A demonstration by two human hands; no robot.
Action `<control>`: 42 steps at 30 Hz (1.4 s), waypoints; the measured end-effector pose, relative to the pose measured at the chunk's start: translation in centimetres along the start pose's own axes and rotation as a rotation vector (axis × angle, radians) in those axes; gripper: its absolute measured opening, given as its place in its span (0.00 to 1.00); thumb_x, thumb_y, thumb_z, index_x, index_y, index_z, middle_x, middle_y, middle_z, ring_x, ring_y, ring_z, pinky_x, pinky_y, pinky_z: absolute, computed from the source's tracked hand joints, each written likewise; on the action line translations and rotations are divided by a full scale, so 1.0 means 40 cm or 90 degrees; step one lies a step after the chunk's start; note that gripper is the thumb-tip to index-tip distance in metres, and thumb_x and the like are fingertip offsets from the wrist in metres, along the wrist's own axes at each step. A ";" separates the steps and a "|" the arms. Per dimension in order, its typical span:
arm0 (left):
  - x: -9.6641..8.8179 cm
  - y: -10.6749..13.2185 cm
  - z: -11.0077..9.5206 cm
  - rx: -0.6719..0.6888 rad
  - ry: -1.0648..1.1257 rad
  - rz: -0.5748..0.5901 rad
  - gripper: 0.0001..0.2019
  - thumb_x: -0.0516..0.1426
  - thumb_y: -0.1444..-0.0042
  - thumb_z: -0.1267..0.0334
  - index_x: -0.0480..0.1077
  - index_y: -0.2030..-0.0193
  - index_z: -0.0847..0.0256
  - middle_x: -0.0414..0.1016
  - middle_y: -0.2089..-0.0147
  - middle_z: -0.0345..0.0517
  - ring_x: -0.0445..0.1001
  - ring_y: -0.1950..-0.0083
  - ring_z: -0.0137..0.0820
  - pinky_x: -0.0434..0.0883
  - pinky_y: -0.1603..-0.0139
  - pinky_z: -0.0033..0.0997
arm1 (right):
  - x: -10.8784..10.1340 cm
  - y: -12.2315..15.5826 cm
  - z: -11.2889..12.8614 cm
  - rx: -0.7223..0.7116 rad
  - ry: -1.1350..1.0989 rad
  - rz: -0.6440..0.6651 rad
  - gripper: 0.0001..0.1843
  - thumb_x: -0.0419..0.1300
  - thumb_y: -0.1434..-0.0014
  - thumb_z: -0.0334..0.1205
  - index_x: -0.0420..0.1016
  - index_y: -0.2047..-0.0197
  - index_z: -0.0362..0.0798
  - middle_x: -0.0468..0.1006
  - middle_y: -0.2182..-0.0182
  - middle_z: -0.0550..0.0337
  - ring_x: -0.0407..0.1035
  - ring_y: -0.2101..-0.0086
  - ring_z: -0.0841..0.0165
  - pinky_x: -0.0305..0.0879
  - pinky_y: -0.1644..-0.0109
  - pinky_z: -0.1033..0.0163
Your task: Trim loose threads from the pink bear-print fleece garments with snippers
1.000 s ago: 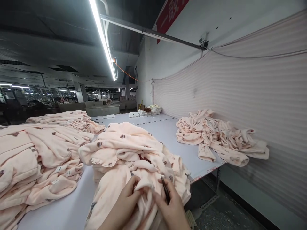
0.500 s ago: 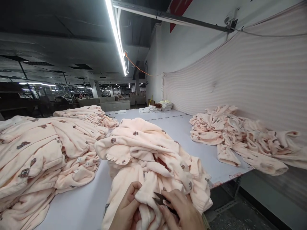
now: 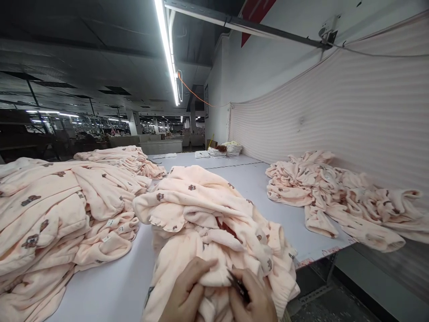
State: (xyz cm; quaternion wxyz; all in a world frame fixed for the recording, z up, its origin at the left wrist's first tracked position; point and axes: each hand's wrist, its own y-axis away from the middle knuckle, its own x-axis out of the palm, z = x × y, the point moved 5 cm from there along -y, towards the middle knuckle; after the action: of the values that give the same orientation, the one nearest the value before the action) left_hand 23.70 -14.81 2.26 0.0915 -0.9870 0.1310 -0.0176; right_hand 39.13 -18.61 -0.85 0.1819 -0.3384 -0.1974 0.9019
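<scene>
A pale pink fleece garment (image 3: 201, 192) with small brown bear prints lies bunched at the table's near edge. My left hand (image 3: 189, 290) is closed, pinching a fold of it between thumb and fingers. Just to the right, my right hand (image 3: 251, 297) is wrapped around small dark thread snips (image 3: 238, 285). Their pointed tips rest close to the fold by my left fingers; whether they touch the cloth I cannot tell. The lower parts of both hands run out of the frame.
More pink garments lie in a large pile (image 3: 50, 214) on the left and a looser heap (image 3: 321, 192) on the right. Folded white cloths (image 3: 231, 148) are stacked at the far end of the white table (image 3: 100, 286). A striped sheet (image 3: 328, 107) hangs along the right wall.
My left hand has shifted slightly right and rolled over the fold. The snips' blades, spread apart before, now appear closer together. My view has tilted a little.
</scene>
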 end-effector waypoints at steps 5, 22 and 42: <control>0.005 -0.008 0.010 -0.087 0.009 0.063 0.04 0.58 0.51 0.63 0.70 0.71 0.60 0.66 0.73 0.39 0.64 0.69 0.31 0.63 0.67 0.28 | -0.025 -0.038 0.005 0.018 -0.095 0.004 0.06 0.56 0.44 0.42 0.73 0.68 0.53 0.77 0.72 0.62 0.72 0.70 0.65 0.64 0.66 0.65; -0.016 0.007 0.042 0.070 0.125 -0.045 0.07 0.59 0.49 0.61 0.64 0.70 0.56 0.63 0.65 0.40 0.64 0.63 0.33 0.64 0.63 0.29 | -0.083 -0.061 0.087 -0.036 -0.020 0.196 0.11 0.59 0.43 0.44 0.79 0.58 0.55 0.80 0.65 0.61 0.74 0.63 0.64 0.65 0.61 0.66; -0.012 0.007 0.037 0.053 0.109 -0.026 0.05 0.58 0.48 0.63 0.63 0.69 0.55 0.62 0.65 0.39 0.62 0.63 0.32 0.62 0.64 0.27 | -0.074 -0.047 0.079 -0.031 0.003 0.194 0.11 0.56 0.40 0.45 0.78 0.57 0.58 0.80 0.65 0.62 0.75 0.63 0.64 0.65 0.63 0.67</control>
State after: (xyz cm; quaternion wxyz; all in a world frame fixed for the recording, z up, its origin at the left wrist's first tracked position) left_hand 23.24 -14.69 0.74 0.1208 -0.9796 0.1176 -0.1096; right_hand 39.42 -19.09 3.82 0.0351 -0.3712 -0.1647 0.9131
